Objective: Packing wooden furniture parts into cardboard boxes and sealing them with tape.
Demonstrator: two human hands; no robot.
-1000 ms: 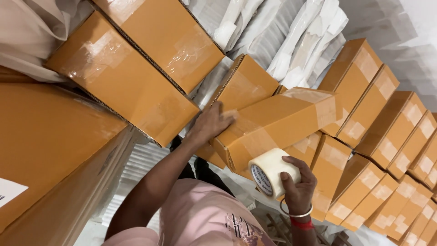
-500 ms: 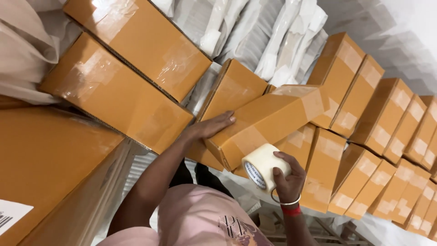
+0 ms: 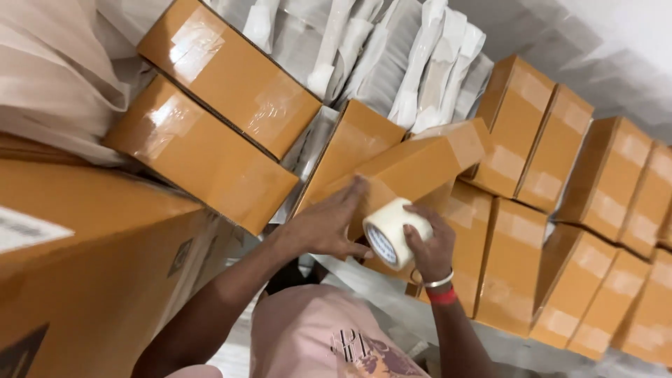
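Right hand (image 3: 428,246) grips tape roll (image 3: 392,232); left hand (image 3: 329,225), fingers spread, flat against tilted brown box (image 3: 413,168) just above roll.

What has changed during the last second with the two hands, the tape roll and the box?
The right hand brought the tape roll up against the tilted box. The left hand slid down the box toward the roll. The roll stayed gripped, and the stacked boxes stayed put.

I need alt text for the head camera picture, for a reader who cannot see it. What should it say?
Seen from above, a person's right hand holds a roll of clear tape against a tan cardboard box, with the left hand resting on the box. Many taped boxes and white wrapped packages lie around.
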